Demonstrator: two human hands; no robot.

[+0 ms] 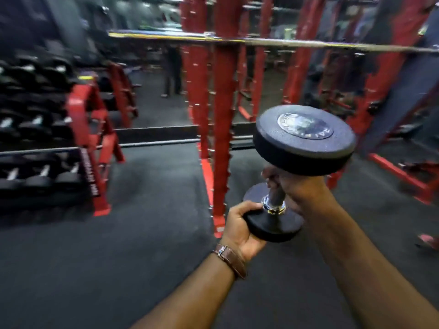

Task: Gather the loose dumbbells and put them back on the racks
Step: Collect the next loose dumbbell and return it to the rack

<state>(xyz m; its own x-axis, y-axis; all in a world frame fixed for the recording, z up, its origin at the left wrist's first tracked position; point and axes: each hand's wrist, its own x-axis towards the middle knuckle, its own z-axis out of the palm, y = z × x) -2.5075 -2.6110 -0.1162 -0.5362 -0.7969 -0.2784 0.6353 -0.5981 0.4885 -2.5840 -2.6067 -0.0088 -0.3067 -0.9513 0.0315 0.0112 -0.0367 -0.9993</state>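
Dark rubber floor (147,245) lies open from six to nine o'clock, bounded at nine by the red dumbbell rack (92,138), whose tiers hold rows of black dumbbells. Straight ahead at twelve stands a red upright post (222,129), with a steel bar (308,45) crossing high behind it; more red frames crowd two to three o'clock. The dumbbell (285,176) is held upright near centre, slightly toward four o'clock: black round heads, chrome handle, a silver badge on the top face, its lettering probably too blurred to read. The right hand (294,188) is clenched round the handle; the left hand (240,227), with a brown wrist strap (231,258), cups the lower head.
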